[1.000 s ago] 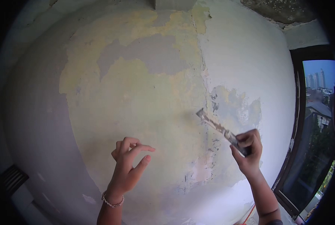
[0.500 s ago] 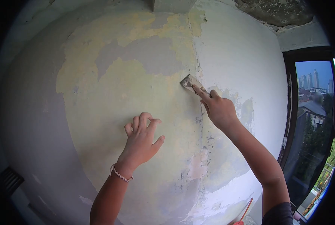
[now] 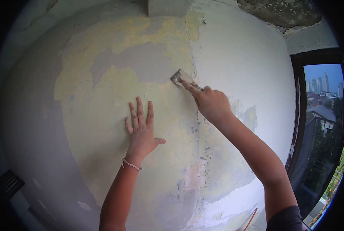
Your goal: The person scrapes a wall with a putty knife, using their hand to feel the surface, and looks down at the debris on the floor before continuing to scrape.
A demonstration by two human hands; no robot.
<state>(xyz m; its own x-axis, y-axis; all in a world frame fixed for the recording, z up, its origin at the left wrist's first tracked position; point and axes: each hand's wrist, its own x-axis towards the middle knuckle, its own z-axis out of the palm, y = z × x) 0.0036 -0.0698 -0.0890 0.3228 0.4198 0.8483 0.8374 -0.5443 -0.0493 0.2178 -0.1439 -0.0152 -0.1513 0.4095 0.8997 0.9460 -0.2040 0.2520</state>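
Observation:
My right hand grips a scraper, its index finger laid along the stained, flat blade. The blade's edge meets the wall just left of a vertical crack, near the border of a grey patch and bare yellowish plaster. The handle is mostly hidden in my fist. Lower and to the left, my left hand is spread against the yellowish plaster with the fingers pointing up and holds nothing. A braided bracelet circles that wrist.
A dark-framed glass door stands at the right, with buildings and greenery outside. A beam juts out at the top. Low on the right leans a thin red-orange stick. A dark vent is at the lower left.
My left hand has gone from curled fingers to a flat, spread palm on the wall. The scraper and my right hand have shifted slightly up and left; the view has turned a little.

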